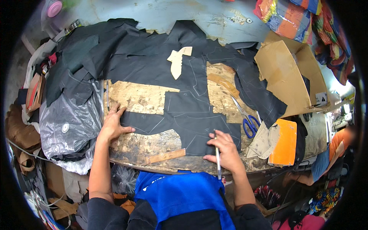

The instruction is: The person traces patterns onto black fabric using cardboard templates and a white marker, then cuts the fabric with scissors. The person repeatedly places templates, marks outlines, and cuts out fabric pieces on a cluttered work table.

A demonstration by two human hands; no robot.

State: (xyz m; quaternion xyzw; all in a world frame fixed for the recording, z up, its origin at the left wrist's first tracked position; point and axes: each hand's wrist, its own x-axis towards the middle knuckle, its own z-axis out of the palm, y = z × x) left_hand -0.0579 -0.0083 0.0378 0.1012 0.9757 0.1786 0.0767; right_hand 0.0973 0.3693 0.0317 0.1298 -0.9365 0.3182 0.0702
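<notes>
Black fabric (226,132) with thin pale chalk-like outlines covers much of a worn wooden board (140,96). My left hand (111,127) lies at the fabric's left end, thumb and fingers spread, holding nothing. Over the near right part of the fabric, my right hand (229,153) grips a slim white pen (218,166), which slants toward me. A cream paper pattern piece (176,64) rests on the dark cloth farther back. Close to the near edge is a flat brown strip (165,156), like a ruler. Another slim pen (107,96) lies beyond my left hand.
Blue-handled scissors (250,125) lie right of the fabric, beside grey card patterns (264,142) and an orange sheet (284,142). An open cardboard box (281,65) stands at the back right. Grey plastic (69,126) bulges on the left. Another person's leg (320,165) shows at far right.
</notes>
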